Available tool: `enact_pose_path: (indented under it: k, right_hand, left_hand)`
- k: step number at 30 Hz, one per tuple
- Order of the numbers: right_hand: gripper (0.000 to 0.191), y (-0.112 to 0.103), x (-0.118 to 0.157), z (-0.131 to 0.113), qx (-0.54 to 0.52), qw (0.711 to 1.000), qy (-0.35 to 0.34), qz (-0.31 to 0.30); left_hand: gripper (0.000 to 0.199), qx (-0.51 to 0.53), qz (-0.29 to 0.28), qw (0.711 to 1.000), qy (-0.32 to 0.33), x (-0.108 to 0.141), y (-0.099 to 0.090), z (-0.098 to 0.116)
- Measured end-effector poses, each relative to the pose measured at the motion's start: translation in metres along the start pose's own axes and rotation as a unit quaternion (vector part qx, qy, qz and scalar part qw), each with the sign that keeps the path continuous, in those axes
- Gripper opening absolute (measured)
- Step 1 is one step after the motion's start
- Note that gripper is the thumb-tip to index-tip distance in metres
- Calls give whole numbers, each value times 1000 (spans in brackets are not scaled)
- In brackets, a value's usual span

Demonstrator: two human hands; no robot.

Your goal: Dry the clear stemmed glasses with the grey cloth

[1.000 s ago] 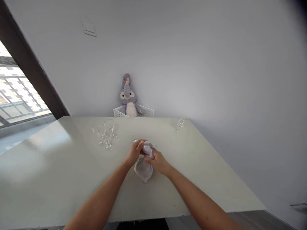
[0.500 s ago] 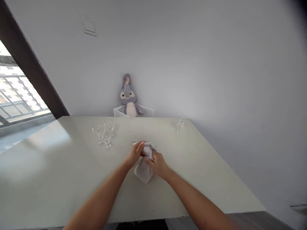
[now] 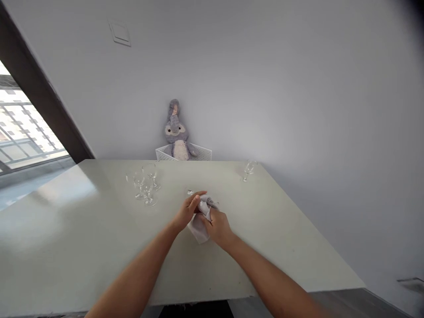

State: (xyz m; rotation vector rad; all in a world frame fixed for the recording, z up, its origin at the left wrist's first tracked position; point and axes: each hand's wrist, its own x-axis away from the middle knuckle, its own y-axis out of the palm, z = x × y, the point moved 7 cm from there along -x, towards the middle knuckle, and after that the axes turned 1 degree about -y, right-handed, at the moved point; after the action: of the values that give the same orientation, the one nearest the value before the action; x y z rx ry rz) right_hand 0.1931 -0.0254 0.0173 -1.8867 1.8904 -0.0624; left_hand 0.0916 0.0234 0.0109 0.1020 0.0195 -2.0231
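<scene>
"Where were the hands, taking twelve as straight ahead of the person?"

"Over the middle of the table (image 3: 82, 247), close together. The left hand (image 3: 188, 213) was curled about a glass (image 3: 190, 192), thumb on top. The right hand (image 3: 219, 224) gripped a pale cloth (image 3: 199, 230), thumb against the fabric."

"And the glass itself?"

"Between the two hands, mostly hidden by fingers and cloth. A clear end poked out at eleven o'clock. How far the right fingers reached inside, I couldn't tell."

"Did the cloth hang loose?"

"Partly. It was bunched around the glass, and one flap drooped at six o'clock."

"Anything else on the table?"

"Three stemmed glasses (image 3: 148, 190) stood clustered at ten o'clock, and a lone stemmed glass (image 3: 250, 168) stood between one and two, near the far corner. Just short of twelve, a grey plush toy (image 3: 180, 148) sat in a white basket (image 3: 204, 154) by the wall (image 3: 281, 97)."
</scene>
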Motion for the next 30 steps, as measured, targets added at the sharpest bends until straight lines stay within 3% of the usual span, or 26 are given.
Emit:
enact_pose_path:
  k: [3,6,8,11,15,19,22,25,27,28,30]
  right_hand:
    - [20,-8,-5,6,58,998,24,15]
    - [24,-20,-14,19,-76,992,94,34]
    - [30,-22,-18,22,-192,974,123,5]
    - [36,-21,-19,15,-243,959,127,-75]
    - [26,-26,-18,4,-127,976,78,-161]
    - [17,-40,-25,7,-21,987,34,-153]
    - [21,-59,-33,18,25,996,41,-80]
    - [30,-85,-34,22,99,990,48,84]
    - [36,-87,-30,8,163,976,-17,142]
    - [38,-80,-28,-3,193,970,-72,133]
    - [40,-51,-19,-25,240,952,-184,55]
  left_hand:
    - [48,-196,72,976,56,2,-10,8]
    - [36,-412,134,884,178,8,-14,31]
    - [34,-490,109,830,242,10,-9,38]
    - [32,-552,34,794,253,6,-7,31]
    - [33,-586,-3,780,219,1,-12,19]
    - [34,-605,8,771,198,0,-17,15]
    - [32,-603,28,783,152,-3,-28,13]
    - [32,-589,59,801,89,-5,-43,11]
    - [32,-584,78,805,60,-5,-50,10]
    - [30,-585,82,805,54,-5,-51,9]
    - [26,-599,71,794,70,-4,-44,8]
